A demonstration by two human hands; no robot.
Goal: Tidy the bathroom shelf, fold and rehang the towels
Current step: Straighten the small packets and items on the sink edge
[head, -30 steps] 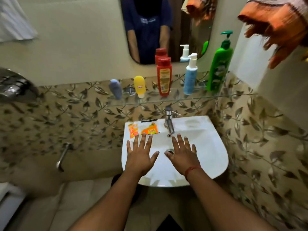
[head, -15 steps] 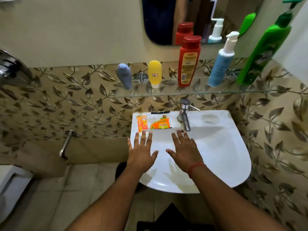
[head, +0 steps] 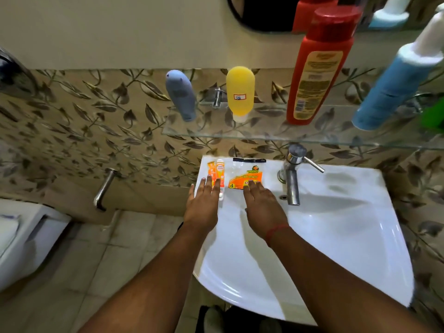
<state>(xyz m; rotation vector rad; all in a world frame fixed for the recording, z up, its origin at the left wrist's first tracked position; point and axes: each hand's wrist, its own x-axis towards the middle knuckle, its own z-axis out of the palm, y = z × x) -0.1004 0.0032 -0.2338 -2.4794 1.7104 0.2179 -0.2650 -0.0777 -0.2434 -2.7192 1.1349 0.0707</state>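
A glass shelf (head: 240, 134) carries a grey-blue bottle (head: 180, 94), a yellow bottle (head: 240, 91), a tall red bottle (head: 317, 68) and a blue pump bottle (head: 394, 87). On the white sink's (head: 336, 236) back left rim lie an orange tube with its box (head: 217, 170) and an orange sachet pack (head: 247, 175). My left hand (head: 204, 203) lies flat with fingertips on the tube. My right hand (head: 262, 200) lies flat with fingertips on the sachet pack. Neither hand grips anything. No towel is in view.
A steel tap (head: 292, 174) stands on the sink right of my right hand. A wall spout (head: 104, 187) sticks out at the left, above a white toilet (head: 26, 236). A green bottle's edge (head: 434, 114) shows at far right. A mirror (head: 276, 15) hangs above.
The camera has moved closer and lower, so the towels left the view. Both hands slid forward from the basin to the rim and now touch the tube and the sachet pack.
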